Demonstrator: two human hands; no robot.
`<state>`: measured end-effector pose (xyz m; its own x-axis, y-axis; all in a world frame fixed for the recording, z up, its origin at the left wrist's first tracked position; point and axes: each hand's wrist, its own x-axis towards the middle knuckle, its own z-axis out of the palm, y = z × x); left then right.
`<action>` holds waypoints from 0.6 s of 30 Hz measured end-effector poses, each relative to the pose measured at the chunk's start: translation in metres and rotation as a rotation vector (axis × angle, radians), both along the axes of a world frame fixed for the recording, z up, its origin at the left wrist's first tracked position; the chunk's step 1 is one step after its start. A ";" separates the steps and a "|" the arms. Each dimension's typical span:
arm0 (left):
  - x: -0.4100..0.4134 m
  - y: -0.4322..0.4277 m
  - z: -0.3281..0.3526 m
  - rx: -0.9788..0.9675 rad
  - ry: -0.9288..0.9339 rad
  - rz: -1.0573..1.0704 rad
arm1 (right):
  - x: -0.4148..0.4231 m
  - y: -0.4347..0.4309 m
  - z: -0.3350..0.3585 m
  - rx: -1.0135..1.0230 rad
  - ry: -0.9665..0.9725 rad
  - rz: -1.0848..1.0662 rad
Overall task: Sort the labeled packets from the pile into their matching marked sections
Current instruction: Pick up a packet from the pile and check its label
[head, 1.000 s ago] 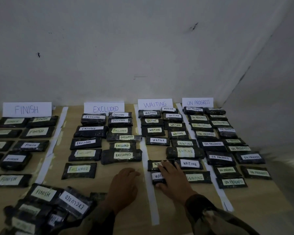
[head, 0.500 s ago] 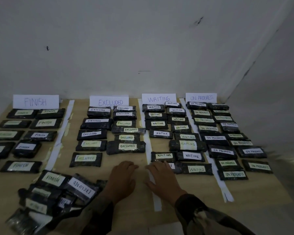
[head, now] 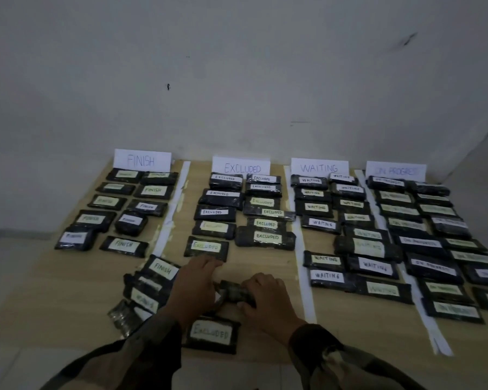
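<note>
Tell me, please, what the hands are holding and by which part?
A dark packet, label unseen: the right hand grips its right end, and the left hand appears to hold its left end.

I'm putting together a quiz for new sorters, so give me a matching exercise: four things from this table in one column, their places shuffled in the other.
Things:
1. FINISH sign
2. ON PROGRESS sign
3. loose EXCLUDED packet
4. dark packet, label unseen

Places:
A. in the grip of the right hand, next to the left hand
B. far right of the sign row
C. near edge of the table, closest to the person
D. far left of the sign row

Pairs: 1-D, 2-B, 3-C, 4-A
</note>
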<state>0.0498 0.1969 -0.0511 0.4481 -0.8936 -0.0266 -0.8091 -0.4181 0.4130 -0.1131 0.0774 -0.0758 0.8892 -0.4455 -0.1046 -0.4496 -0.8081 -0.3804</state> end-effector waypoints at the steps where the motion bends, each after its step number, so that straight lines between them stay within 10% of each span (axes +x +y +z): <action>1: 0.005 0.005 0.002 0.015 0.017 0.006 | 0.006 0.006 0.002 0.004 -0.001 -0.007; 18: 0.043 0.026 0.004 0.105 0.017 -0.182 | 0.047 0.045 0.005 -0.086 -0.018 -0.119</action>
<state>0.0930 0.2229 -0.0475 0.2786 -0.9516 -0.1301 -0.8682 -0.3074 0.3896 -0.0660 0.1220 -0.0707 0.8311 -0.5542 -0.0460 -0.5377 -0.7796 -0.3210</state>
